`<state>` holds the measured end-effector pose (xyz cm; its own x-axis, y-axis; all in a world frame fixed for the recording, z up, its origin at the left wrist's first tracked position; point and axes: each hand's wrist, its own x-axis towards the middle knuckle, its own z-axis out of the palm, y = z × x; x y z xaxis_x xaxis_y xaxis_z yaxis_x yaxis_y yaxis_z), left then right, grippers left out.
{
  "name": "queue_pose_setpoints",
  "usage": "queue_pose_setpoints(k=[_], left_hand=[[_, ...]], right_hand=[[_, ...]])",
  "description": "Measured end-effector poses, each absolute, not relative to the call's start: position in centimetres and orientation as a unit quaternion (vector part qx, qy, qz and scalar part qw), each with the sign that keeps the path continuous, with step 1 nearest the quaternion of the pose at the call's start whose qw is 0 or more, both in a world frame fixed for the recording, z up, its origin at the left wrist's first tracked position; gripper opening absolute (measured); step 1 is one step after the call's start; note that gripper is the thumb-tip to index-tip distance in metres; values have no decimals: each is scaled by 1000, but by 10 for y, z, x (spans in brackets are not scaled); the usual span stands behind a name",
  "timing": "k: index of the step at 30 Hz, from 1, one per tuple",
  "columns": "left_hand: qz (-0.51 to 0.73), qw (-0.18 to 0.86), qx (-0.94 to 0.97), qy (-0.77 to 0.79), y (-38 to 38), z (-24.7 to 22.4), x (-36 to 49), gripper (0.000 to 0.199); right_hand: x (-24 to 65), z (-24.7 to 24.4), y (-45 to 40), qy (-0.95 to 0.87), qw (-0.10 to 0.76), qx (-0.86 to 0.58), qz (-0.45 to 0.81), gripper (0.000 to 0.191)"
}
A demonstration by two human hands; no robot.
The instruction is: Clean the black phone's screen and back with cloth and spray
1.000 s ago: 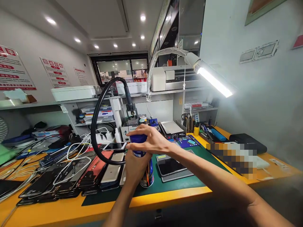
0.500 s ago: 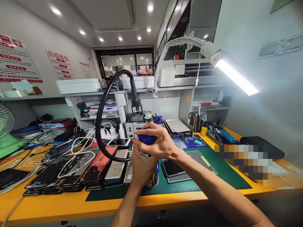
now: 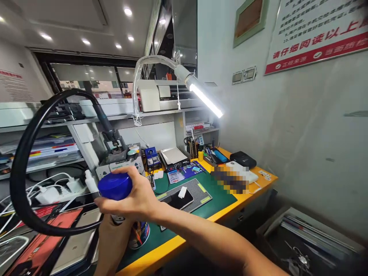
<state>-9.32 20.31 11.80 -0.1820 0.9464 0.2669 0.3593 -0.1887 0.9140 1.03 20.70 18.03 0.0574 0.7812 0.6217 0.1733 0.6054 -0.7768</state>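
A blue cap [image 3: 115,186] is gripped at its edge between the thumb and fingers of my right hand [image 3: 140,195]. Just below, my left hand [image 3: 113,234] is wrapped around a spray can [image 3: 139,235] that rests on the green mat [image 3: 221,201]. The can's printed lower part shows, while my hands hide most of its upper body. Whether the cap is fully off the can cannot be told. Right of the can, a black phone [image 3: 176,199] lies on a grey perforated pad [image 3: 198,193], with a small white piece [image 3: 182,192] on top of it.
A thick black hose [image 3: 21,165] loops close by on the left, above several phones [image 3: 76,245]. A grey machine [image 3: 120,163], a blue soldering station [image 3: 152,157] and a flat heating plate [image 3: 174,157] stand behind. A lit lamp [image 3: 205,100] hangs overhead; the wall is right.
The view has swung to the right, so the hands and can appear further left. My right hand has moved up with the cap relative to my left hand. The white piece on the phone now shows.
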Motion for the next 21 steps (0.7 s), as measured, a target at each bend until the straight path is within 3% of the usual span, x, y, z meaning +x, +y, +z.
queue_pose_setpoints(k=[6,12,21], left_hand=[[534,306,609,500,192,118,-96,71],[465,376,669,441,179,114,-104,60],[385,429,706,412,178,128,-125,66]], right_hand=[[20,182,207,-630,579,-379,353,92],[42,202,193,-734,500,-275,367,55],[51,199,201,-794,452,-287,288,50]])
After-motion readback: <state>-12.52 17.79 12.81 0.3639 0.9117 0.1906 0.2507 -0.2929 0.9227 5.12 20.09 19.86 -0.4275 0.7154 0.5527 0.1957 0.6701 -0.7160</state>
